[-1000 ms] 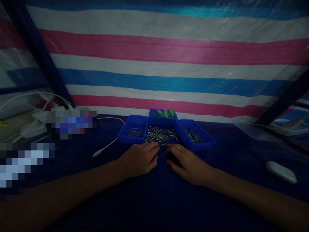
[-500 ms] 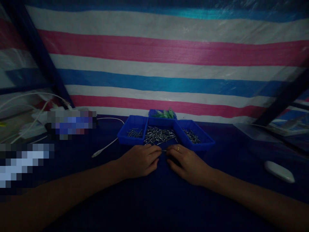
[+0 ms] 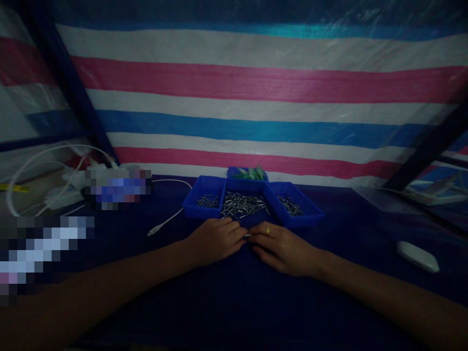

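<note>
My left hand (image 3: 215, 240) and my right hand (image 3: 280, 246) rest on the dark blue table, fingertips meeting just in front of a pile of small metal pins (image 3: 243, 203). Both hands are pinched on one thin metal pin (image 3: 247, 235) held between them. My right hand wears a gold ring. Behind the pile stand blue trays: a left tray (image 3: 190, 207) with a few pins, a right tray (image 3: 312, 213) with some pins, and a back tray (image 3: 230, 170) with green parts.
A white cable (image 3: 164, 223) lies left of the trays, with more white cables and adapters at the far left. A white mouse (image 3: 417, 256) sits at the right. A striped pink, white and blue tarp hangs behind the table.
My hands have drawn closer together until the fingertips meet on a pin taken from the pile. The view shifted slightly.
</note>
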`<state>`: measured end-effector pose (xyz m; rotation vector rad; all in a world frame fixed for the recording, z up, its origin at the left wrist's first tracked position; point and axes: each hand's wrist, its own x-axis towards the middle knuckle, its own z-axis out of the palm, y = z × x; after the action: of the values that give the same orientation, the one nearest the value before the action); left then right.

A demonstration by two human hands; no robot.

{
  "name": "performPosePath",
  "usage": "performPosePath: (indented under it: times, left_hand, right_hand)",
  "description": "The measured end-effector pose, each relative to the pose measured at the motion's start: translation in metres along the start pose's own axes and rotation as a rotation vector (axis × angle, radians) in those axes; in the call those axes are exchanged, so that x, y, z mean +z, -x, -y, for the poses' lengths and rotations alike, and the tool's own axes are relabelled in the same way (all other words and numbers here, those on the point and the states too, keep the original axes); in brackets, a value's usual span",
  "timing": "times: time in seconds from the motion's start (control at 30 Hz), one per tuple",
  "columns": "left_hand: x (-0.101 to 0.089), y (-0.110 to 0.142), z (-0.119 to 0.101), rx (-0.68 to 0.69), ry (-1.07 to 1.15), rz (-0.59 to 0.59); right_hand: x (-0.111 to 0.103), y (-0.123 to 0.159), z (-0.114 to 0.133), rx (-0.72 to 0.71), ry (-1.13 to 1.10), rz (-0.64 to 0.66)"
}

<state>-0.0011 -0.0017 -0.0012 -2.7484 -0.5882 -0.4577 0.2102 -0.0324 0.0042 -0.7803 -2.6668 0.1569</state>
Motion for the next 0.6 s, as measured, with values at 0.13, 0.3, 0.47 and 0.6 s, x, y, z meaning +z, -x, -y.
performPosePath:
  times: [0.13, 0.3, 0.47, 0.6]
  left_hand:
    - [0.0010, 0.0002, 0.0018, 0.027, -0.004, 0.003]
    - [0.0057, 0.0000, 0.0040, -0.032, 0.128, -0.056]
    - [0.0072, -0.0019, 0.0042, -0.083, 0.266, -0.068]
    - [0.0035, -0.0017, 0.0026, -0.036, 0.321, -0.082]
  right_hand:
    - [-0.0005, 0.0001, -0.0008, -0.004, 0.002, 0.013]
    - [0.0007, 0.0000, -0.0015, 0.020, 0.013, 0.008]
    - [0.0017, -0.0019, -0.0020, 0.020, 0.012, 0.017]
    - [0.0008, -0.0036, -0.0018, 0.000, 0.001, 0.028]
